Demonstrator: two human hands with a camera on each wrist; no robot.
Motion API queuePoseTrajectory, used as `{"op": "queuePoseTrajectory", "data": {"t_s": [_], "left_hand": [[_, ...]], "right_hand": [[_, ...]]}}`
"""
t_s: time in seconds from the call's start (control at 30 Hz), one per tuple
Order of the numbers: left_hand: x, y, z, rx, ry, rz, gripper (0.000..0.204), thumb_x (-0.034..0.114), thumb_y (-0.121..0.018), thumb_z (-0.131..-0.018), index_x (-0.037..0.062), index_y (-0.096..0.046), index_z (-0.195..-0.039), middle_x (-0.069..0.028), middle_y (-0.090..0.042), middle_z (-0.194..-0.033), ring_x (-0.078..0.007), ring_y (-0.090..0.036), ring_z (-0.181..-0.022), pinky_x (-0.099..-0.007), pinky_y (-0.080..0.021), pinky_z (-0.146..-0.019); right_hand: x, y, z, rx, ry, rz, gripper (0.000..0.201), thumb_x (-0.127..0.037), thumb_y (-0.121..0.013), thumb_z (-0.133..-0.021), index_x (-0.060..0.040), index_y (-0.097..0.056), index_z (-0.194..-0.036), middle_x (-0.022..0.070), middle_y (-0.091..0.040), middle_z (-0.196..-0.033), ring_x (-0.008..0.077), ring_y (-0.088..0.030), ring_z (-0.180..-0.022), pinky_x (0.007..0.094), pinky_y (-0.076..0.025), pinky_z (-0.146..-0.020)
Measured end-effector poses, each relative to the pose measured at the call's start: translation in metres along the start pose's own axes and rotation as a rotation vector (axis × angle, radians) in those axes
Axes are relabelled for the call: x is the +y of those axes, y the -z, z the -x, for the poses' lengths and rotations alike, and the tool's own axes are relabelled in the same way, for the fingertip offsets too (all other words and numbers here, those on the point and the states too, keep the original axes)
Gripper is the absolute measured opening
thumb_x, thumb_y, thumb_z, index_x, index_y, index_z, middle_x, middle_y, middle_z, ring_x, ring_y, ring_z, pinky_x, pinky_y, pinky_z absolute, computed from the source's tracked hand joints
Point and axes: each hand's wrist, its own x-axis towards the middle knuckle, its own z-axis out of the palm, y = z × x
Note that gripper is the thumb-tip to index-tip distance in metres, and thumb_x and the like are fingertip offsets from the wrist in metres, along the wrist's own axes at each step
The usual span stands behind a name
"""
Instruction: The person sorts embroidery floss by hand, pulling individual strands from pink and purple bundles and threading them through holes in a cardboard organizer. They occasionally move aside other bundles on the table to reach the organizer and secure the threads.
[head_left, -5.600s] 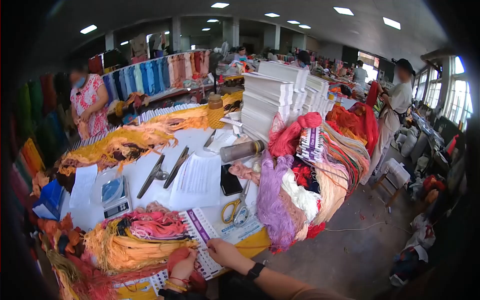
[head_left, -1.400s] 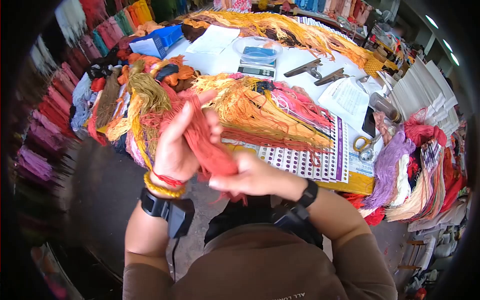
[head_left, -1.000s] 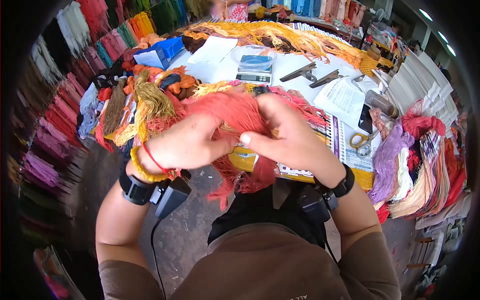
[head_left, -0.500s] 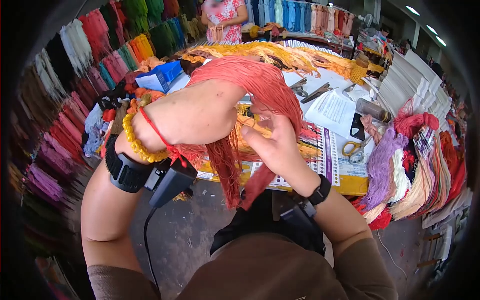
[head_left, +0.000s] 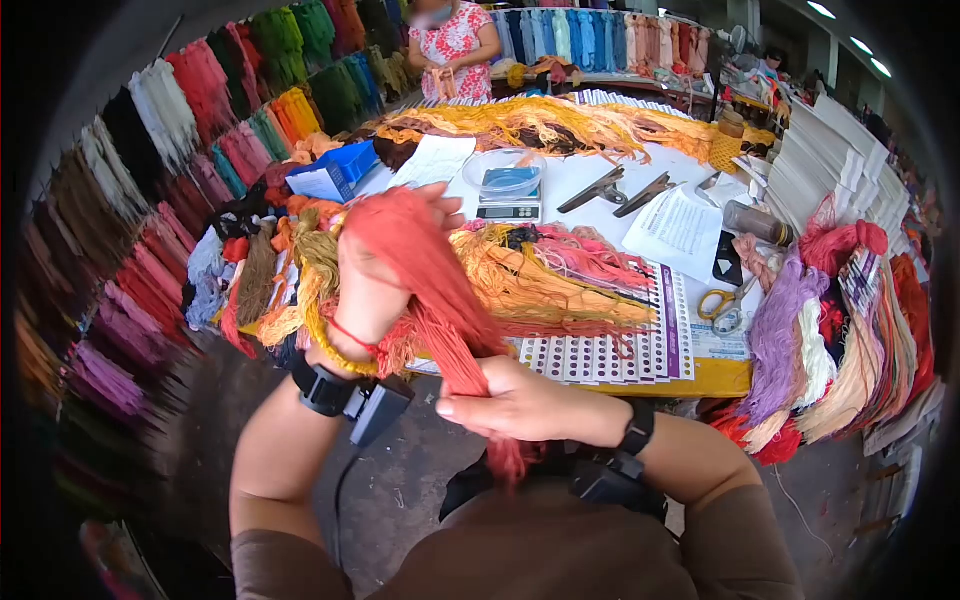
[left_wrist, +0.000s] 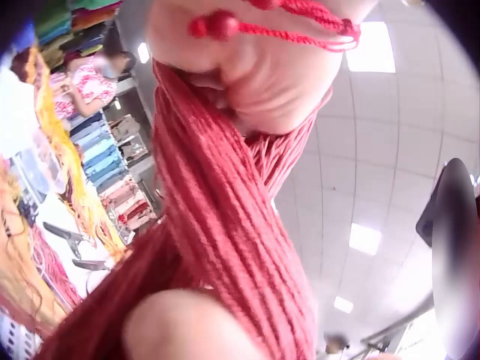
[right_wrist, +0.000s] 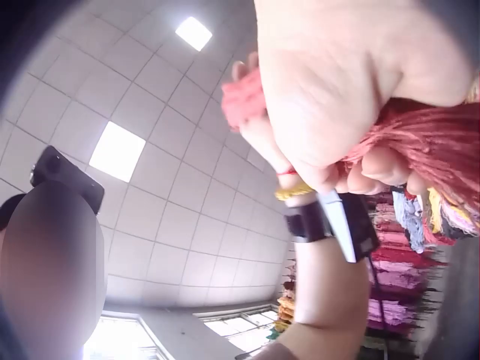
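Observation:
A coral-red skein of yarn (head_left: pixel 432 275) is stretched between my two hands in front of the table. It loops over my left hand (head_left: pixel 368 295), whose extended fingertips show past the strands in the head view. In the left wrist view, the ribbed strands (left_wrist: pixel 232 225) pass around the hand and cross below the palm. My right hand (head_left: pixel 535 402) grips the lower part of the skein, thumb on top, with loose ends hanging below it. From the right wrist, its curled fingers (right_wrist: pixel 379 169) show around the red strands.
Colour sample cards (head_left: pixel 610 352) and orange yarn (head_left: pixel 540 280) lie at the table's front. Scissors (head_left: pixel 722 308), a scale (head_left: pixel 508 205), metal clamps (head_left: pixel 597 188), papers (head_left: pixel 668 238) and a bottle (head_left: pixel 757 222) are farther back. Another person (head_left: pixel 452 50) stands beyond the table.
The skein went from a loose bundle between both hands to a stretched length. The left hand turned and moved up-left; the right hand moved down and now grips the skein's lower part.

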Motion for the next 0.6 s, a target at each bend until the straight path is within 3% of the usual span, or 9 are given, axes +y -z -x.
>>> {"op": "queuePoseTrajectory", "data": {"t_s": [0.07, 0.1, 0.17, 0.23, 0.33, 0.37, 0.43, 0.47, 0.6], "left_hand": [[-0.008, -0.001, 0.010, 0.219, 0.191, 0.337, 0.034, 0.020, -0.053, -0.088, -0.0004, -0.049, -0.115, -0.0130, -0.059, -0.104, -0.0221, -0.059, -0.094, -0.0311, -0.048, -0.081], [-0.012, 0.000, 0.014, 0.215, 0.189, 0.341, 0.034, 0.020, -0.053, -0.088, -0.0004, -0.049, -0.115, -0.0130, -0.059, -0.104, -0.0221, -0.059, -0.094, -0.0311, -0.048, -0.081], [-0.020, 0.005, 0.025, 0.174, 0.364, 0.780, 0.042, 0.029, -0.054, -0.087, -0.0007, -0.048, -0.116, -0.0145, -0.056, -0.110, -0.0231, -0.056, -0.100, -0.0334, -0.046, -0.086], [-0.028, 0.003, 0.035, 0.110, 0.436, 0.841, 0.047, 0.034, -0.055, -0.085, 0.0004, -0.048, -0.117, -0.0149, -0.055, -0.113, -0.0246, -0.053, -0.105, -0.0352, -0.043, -0.091], [-0.032, -0.006, 0.041, -0.309, 0.527, 0.653, 0.052, 0.038, -0.062, -0.079, 0.0012, -0.051, -0.113, -0.0129, -0.058, -0.106, -0.0204, -0.057, -0.098, -0.0317, -0.045, -0.085], [-0.033, -0.007, 0.035, -0.312, 0.533, 0.660, 0.052, 0.038, -0.062, -0.079, 0.0012, -0.051, -0.113, -0.0129, -0.058, -0.106, -0.0204, -0.057, -0.098, -0.0317, -0.045, -0.085], [-0.030, -0.009, 0.021, -0.935, 0.358, -0.361, 0.047, 0.035, -0.067, -0.076, 0.0006, -0.053, -0.104, -0.0081, -0.059, -0.093, -0.0127, -0.056, -0.084, -0.0281, -0.046, -0.075], [-0.025, -0.021, 0.030, -0.781, 0.389, 0.028, 0.038, 0.028, -0.070, -0.074, 0.0019, -0.054, -0.096, -0.0036, -0.056, -0.083, -0.0085, -0.050, -0.075, -0.0271, -0.044, -0.067], [-0.019, -0.027, 0.017, -0.892, 0.480, 0.020, 0.025, 0.018, -0.071, -0.072, 0.0028, -0.057, -0.087, -0.0047, -0.059, -0.079, -0.0115, -0.054, -0.075, -0.0286, -0.045, -0.067]], "right_hand": [[-0.002, 0.008, 0.009, 0.085, 0.038, 0.316, 0.020, -0.020, -0.054, -0.085, -0.0034, -0.049, -0.076, 0.0022, -0.049, -0.059, 0.0105, -0.047, -0.053, 0.0271, -0.040, -0.051], [-0.004, 0.013, 0.014, 0.089, 0.037, 0.319, 0.020, -0.020, -0.054, -0.085, -0.0034, -0.049, -0.076, 0.0022, -0.049, -0.059, 0.0105, -0.047, -0.053, 0.0271, -0.040, -0.051], [-0.009, 0.021, 0.023, 0.159, 0.183, 0.631, 0.019, -0.019, -0.056, -0.081, -0.0014, -0.050, -0.077, 0.0091, -0.052, -0.060, 0.0191, -0.051, -0.053, 0.0313, -0.042, -0.054], [-0.028, 0.028, 0.031, 0.268, 0.089, 0.931, 0.018, -0.021, -0.059, -0.073, -0.0042, -0.053, -0.074, 0.0148, -0.057, -0.067, 0.0322, -0.057, -0.062, 0.0400, -0.043, -0.054], [-0.038, 0.045, 0.033, 0.472, 0.138, 1.284, 0.017, -0.020, -0.058, -0.065, -0.0057, -0.053, -0.072, 0.0134, -0.057, -0.066, 0.0330, -0.058, -0.063, 0.0433, -0.044, -0.055], [-0.038, 0.051, 0.032, 0.519, 0.180, 1.323, 0.018, -0.020, -0.058, -0.064, -0.0058, -0.053, -0.072, 0.0130, -0.057, -0.065, 0.0329, -0.057, -0.063, 0.0433, -0.044, -0.055], [-0.038, 0.060, 0.028, 0.537, 0.176, 1.329, 0.019, -0.021, -0.059, -0.063, -0.0059, -0.053, -0.072, 0.0125, -0.057, -0.066, 0.0327, -0.058, -0.065, 0.0428, -0.045, -0.056], [-0.038, 0.061, 0.026, 0.531, 0.187, 1.375, 0.020, -0.021, -0.060, -0.062, -0.0057, -0.053, -0.072, 0.0126, -0.057, -0.067, 0.0326, -0.058, -0.066, 0.0425, -0.045, -0.056], [-0.034, 0.065, 0.016, 0.515, 0.347, 1.353, 0.030, -0.009, -0.063, -0.060, -0.0060, -0.055, -0.088, 0.0127, -0.057, -0.089, 0.0317, -0.058, -0.071, 0.0388, -0.046, -0.058]]}}
